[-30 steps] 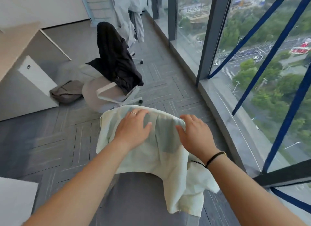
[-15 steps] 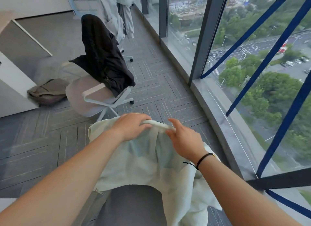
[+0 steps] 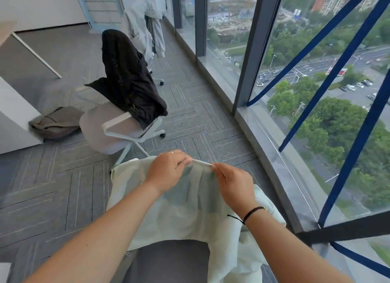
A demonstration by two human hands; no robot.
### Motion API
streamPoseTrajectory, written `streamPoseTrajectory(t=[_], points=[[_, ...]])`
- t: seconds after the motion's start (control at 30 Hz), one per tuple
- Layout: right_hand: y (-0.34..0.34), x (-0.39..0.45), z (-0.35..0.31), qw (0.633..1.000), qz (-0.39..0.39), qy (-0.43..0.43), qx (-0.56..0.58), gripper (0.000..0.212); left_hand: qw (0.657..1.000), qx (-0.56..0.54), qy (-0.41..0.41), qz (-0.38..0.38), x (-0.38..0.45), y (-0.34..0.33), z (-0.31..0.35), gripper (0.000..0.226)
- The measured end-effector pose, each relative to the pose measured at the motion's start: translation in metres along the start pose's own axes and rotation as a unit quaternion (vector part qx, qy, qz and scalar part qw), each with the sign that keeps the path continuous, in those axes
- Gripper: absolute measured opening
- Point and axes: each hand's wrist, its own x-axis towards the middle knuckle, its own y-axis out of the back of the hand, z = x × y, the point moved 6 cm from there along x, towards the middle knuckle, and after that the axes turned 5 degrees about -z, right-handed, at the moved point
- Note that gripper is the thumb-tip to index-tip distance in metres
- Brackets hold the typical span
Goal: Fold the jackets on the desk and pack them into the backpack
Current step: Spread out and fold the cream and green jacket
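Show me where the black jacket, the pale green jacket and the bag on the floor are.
Black jacket [image 3: 128,76]: head view, on the cloth draped over the chair back.
Pale green jacket [image 3: 185,215]: head view, on the flat middle panel below the hands.
Bag [image 3: 57,122]: head view, on its top face.

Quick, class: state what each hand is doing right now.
Left hand: pinches the pale jacket at its top edge.
Right hand: pinches the same edge.

A grey carpet [image 3: 63,194] covers the floor. A tall window [image 3: 316,71] on the right overlooks a road [image 3: 306,68] and trees [image 3: 337,118].
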Motion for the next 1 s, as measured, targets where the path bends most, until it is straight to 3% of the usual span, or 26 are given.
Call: streamPoseTrajectory(t=[0.13,0.2,0.33,0.47,0.73,0.9,1.0], points=[[0.025,-0.019,-0.019,0.995,0.081,0.055,0.028,0.027,0.997,0.017,-0.077,0.026,-0.029,0.018,0.032,0.03],[0.038,-0.036,-0.031,0.986,0.106,0.121,0.038,0.026,0.99,0.05,-0.13,-0.004,-0.046,0.021,0.045,0.028],[0.021,-0.06,-0.021,0.986,0.035,0.161,-0.023,0.026,0.976,0.122,-0.105,-0.147,-0.059,-0.003,0.029,0.039],[0.011,-0.063,-0.005,0.988,0.009,0.142,-0.057,0.027,0.958,0.2,-0.102,-0.181,-0.049,-0.022,0.022,0.053],[0.016,-0.031,0.003,0.991,-0.04,0.081,-0.093,0.023,0.976,0.189,-0.065,-0.084,-0.02,-0.006,0.012,0.048],[0.005,-0.002,-0.001,0.989,-0.079,0.042,-0.119,0.042,0.968,0.24,-0.04,-0.054,-0.001,0.002,0.004,0.049],[-0.002,0.005,0.008,0.989,-0.14,0.002,-0.043,0.046,0.964,0.264,-0.04,-0.012,0.005,0.008,0.003,0.049]])
